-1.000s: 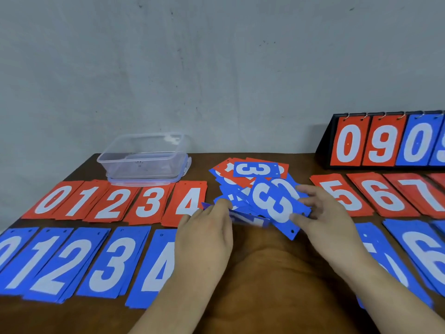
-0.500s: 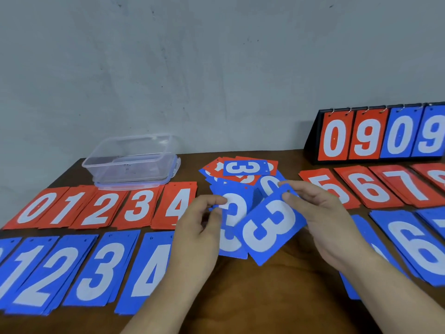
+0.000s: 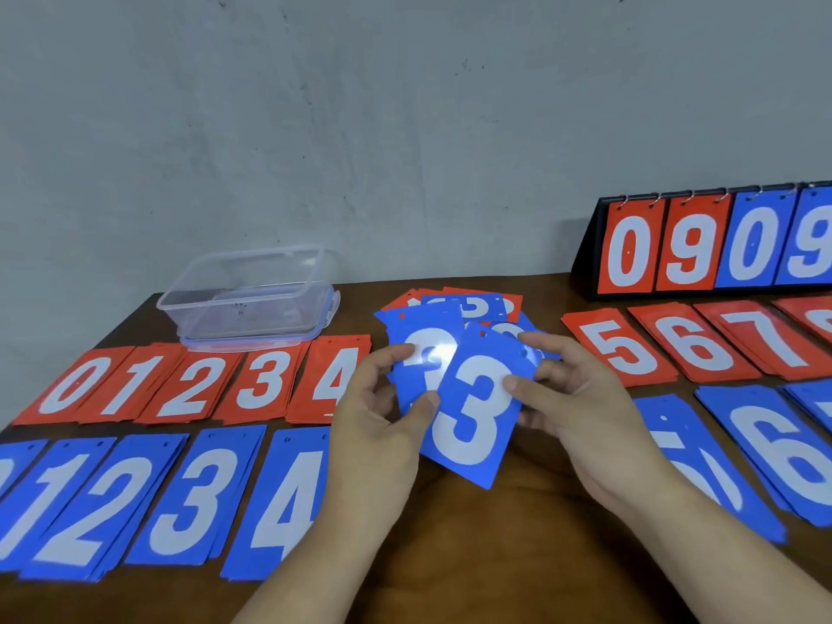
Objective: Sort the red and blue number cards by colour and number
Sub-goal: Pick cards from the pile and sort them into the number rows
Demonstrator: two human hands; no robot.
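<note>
We record two cards in hand, both raised over the desk at centre. The right hand pinches a blue 3 card, thumb on its face. Its long axis runs near to far, the punched end far and leaning right, the digit upright to us. The left hand pinches a second blue card behind it, also lengthwise near to far; glare blurs its digit. The unsorted pile lies just beyond.

The red stacks in the far row read 0–4 at left and 5–7 at right, with one more cut off. The blue stacks in the near row show five at left. One clear container and one flip scoreboard stand at the far edge.
</note>
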